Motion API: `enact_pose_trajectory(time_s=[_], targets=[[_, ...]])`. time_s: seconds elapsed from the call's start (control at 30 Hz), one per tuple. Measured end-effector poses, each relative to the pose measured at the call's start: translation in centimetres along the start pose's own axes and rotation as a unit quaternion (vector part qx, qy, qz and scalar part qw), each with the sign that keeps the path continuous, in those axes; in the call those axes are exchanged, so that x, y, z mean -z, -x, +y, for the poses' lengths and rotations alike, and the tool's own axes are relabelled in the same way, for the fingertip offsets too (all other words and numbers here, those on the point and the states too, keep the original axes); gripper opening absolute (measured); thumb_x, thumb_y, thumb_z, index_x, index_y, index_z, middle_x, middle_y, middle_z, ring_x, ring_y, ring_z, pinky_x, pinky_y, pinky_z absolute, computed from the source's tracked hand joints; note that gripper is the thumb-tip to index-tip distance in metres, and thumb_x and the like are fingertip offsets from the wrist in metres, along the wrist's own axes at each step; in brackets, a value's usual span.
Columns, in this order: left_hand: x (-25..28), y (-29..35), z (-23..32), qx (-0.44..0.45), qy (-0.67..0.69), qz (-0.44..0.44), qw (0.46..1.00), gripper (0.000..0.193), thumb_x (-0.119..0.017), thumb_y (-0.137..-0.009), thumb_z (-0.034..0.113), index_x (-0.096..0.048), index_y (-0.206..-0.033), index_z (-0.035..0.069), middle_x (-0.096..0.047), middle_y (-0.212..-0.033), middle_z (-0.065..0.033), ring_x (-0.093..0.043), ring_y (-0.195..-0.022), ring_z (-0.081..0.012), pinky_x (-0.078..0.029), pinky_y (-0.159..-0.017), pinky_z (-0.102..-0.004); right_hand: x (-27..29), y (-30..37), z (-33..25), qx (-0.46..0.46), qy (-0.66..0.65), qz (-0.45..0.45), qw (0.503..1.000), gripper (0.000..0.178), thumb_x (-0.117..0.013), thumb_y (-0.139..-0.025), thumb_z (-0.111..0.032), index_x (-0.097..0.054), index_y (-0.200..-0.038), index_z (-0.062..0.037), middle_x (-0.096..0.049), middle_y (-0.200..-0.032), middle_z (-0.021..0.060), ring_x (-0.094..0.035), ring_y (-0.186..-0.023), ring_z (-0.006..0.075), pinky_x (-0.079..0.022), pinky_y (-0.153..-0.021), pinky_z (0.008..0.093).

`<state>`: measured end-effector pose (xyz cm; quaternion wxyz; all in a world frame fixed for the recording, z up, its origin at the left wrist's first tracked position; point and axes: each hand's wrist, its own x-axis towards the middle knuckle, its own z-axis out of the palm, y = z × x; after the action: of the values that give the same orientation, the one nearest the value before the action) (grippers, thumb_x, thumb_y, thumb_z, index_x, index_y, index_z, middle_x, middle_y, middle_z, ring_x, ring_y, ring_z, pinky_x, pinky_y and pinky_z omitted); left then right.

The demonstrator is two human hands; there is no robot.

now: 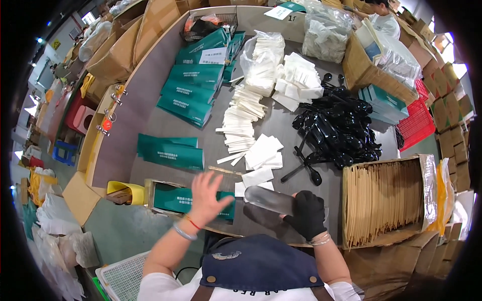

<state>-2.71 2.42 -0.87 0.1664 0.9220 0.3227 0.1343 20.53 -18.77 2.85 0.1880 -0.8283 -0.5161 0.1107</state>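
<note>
My left hand (pixel 205 199) is bare, with its fingers spread, over the green printed packets (pixel 173 199) standing in a low carton at the table's front edge. No object shows in it. In a black glove, my right hand (pixel 307 213) is closed around one end of a long, rounded, translucent grey piece (pixel 268 199). That piece points left, and its exact kind is unclear. White flat slips (pixel 257 178) lie just beyond its tip. Farther right is a heap of shiny black long-handled pieces with rounded heads (pixel 341 125).
More green packets (pixel 188 93) lie at the left, with white folded pieces (pixel 241 120) in the middle. At right stands a carton of upright brown sheets (pixel 384 200). A red basket (pixel 417 125) sits beyond it. Another person (pixel 384 22) is at the far right.
</note>
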Motion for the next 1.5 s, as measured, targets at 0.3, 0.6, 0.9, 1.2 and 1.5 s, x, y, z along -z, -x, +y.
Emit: enact_pose_trajectory(time_s=[0.3,0.6,0.9,1.2,1.5], targets=[[-2.6,2.3,0.6,0.111,0.08,-0.027,0.99,0.094,-0.084,-0.064,0.045,-0.044,-0.136,0.001,-0.041,-0.14,-0.0189,-0.029,-0.135,-0.0402,-0.015,-0.112,-0.057,-0.5,-0.7,-1.3,0.049,0.049,-0.118,0.991,0.061,-0.079,-0.062,-0.046,-0.06,-0.106,-0.0085,-0.06,-0.102,0.0123,-0.06,-0.09,0.0291,-0.041,-0.08,0.0454],[-3.7,-1.8,-1.2,0.036,0.189,0.015,0.981,0.062,-0.079,-0.072,0.031,-0.058,-0.124,0.004,-0.053,-0.126,-0.0167,-0.046,-0.12,-0.0378,-0.035,-0.102,-0.0509,-6.7,-2.3,-3.0,0.155,-0.12,0.048,0.979,0.051,-0.077,-0.071,-0.037,-0.061,-0.111,-0.0102,-0.059,-0.113,0.0104,-0.054,-0.105,0.0313,-0.041,-0.09,0.0442],[-5.4,-8.7,-5.2,0.08,0.038,-0.005,0.996,0.015,-0.072,-0.078,0.018,-0.06,-0.077,0.009,-0.062,-0.083,-0.0082,-0.057,-0.084,-0.0325,-0.044,-0.072,-0.0463,3.4,11.5,21.9,-0.298,-0.109,0.368,0.874,0.025,-0.069,-0.084,-0.014,-0.06,-0.102,-0.0003,-0.061,-0.097,0.0122,-0.059,-0.091,0.0277,-0.048,-0.083,0.0375],[-8.5,-11.7,3.3,0.048,0.118,0.073,0.989,0.021,-0.073,-0.077,0.022,-0.061,-0.089,0.01,-0.06,-0.094,-0.0095,-0.057,-0.09,-0.0312,-0.045,-0.077,-0.0447,5.9,15.0,25.2,-0.441,0.128,0.152,0.875,0.024,-0.065,-0.083,-0.011,-0.061,-0.102,0.0039,-0.062,-0.099,0.0193,-0.06,-0.097,0.0352,-0.048,-0.088,0.0401],[-7.2,-13.0,4.7,0.018,0.022,0.035,0.999,0.035,-0.078,-0.07,0.026,-0.063,-0.098,0.011,-0.058,-0.104,-0.0081,-0.053,-0.099,-0.0312,-0.04,-0.083,-0.0451,5.9,14.7,22.7,-0.498,0.077,0.247,0.828,0.028,-0.052,-0.093,-0.009,-0.056,-0.117,0.0063,-0.059,-0.115,0.0231,-0.056,-0.108,0.037,-0.044,-0.093,0.04]])
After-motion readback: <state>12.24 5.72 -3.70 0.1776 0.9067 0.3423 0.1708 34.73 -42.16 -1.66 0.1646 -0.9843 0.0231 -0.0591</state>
